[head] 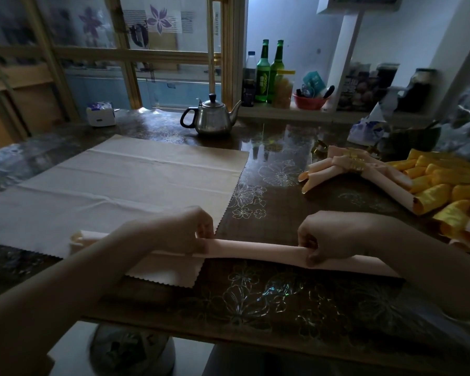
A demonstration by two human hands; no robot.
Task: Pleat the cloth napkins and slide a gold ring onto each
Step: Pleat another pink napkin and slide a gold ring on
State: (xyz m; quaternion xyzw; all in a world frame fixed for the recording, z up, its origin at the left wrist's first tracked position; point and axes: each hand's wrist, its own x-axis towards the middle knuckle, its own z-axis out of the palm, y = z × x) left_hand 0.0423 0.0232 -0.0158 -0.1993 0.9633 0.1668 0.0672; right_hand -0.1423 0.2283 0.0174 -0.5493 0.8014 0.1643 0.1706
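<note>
A pale pink napkin [255,249], folded into a long narrow pleated strip, lies across the near part of the table. My left hand [190,229] pinches its top fold near the middle. My right hand [329,236] pinches the same fold further right. Under the strip's left part lies a large flat cream cloth [125,183] with zigzag edges. At the right, finished pink napkins [337,169] sit bunched in gold rings [354,161]. A loose gold ring [319,147] lies just behind them.
A heap of yellow and pink pleated napkins [442,185] fills the right edge. A steel teapot [212,115] stands at the back centre, a tissue pack [101,114] back left. Green bottles [269,71] and jars stand on the shelf behind. The dark floral table [255,299] edge is near me.
</note>
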